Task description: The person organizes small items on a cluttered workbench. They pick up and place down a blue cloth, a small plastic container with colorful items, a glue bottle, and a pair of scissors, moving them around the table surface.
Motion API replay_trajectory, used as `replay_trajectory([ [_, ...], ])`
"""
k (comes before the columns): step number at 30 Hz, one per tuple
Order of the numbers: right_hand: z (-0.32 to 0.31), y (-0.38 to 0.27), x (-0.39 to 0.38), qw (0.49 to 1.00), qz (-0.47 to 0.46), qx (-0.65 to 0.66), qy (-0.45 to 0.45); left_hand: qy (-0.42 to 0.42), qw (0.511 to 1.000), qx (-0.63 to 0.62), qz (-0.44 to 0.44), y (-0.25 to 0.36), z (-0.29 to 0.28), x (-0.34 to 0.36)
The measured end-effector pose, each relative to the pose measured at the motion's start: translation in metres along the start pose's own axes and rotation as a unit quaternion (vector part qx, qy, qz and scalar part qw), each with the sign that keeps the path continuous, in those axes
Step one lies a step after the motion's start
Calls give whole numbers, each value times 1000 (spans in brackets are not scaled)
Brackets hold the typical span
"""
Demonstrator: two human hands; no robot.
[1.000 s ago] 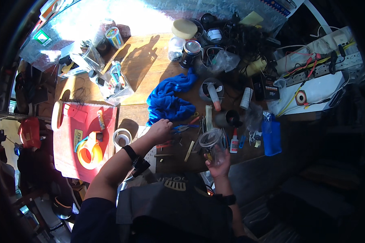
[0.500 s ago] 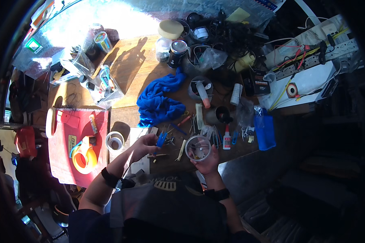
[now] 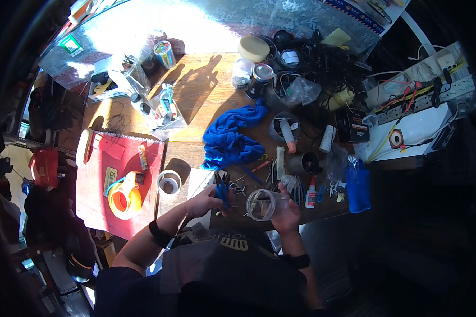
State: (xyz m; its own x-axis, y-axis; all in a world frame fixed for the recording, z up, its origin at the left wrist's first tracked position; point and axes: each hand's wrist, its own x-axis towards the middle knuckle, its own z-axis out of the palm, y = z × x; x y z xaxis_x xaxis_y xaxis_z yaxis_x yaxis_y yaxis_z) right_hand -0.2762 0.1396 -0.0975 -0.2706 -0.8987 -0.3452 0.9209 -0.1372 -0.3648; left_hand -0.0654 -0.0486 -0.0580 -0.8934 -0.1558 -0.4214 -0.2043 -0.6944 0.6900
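Near the table's front edge, my left hand (image 3: pixel 202 203) is closed around a pair of blue-handled pliers (image 3: pixel 223 193), whose dark jaws point away from me. My right hand (image 3: pixel 287 215) grips a clear round plastic tub (image 3: pixel 259 205) from its right side. The tub lies tilted, its open mouth facing left toward the pliers. Small loose parts and tools lie on the wood just beyond both hands, too small to name. Beyond my right hand stands a white glue bottle with a red cap (image 3: pixel 311 193).
A crumpled blue cloth (image 3: pixel 232 137) lies mid-table. To the left are a red folder (image 3: pixel 98 195), an orange tape roll (image 3: pixel 124 198) and a white tape roll (image 3: pixel 169 183). Cans, jars and tangled black cables (image 3: pixel 328 68) crowd the back. Power strips (image 3: pixel 449 87) stand at right.
The tub has tipped from mouth-up to mouth-left in my right hand. The pliers in my left hand have turned, showing their jaws. The whole view has shifted, so the table appears farther right.
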Motion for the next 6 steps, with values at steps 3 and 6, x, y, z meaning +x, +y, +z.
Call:
replay_trajectory([
  [3,-2,-3,3,992,-12,-110,63,4,999,-43,19,-5,-4,0],
  [6,-10,-2,10,965,-50,-217,139,-4,999,-33,14,-16,-22,1],
])
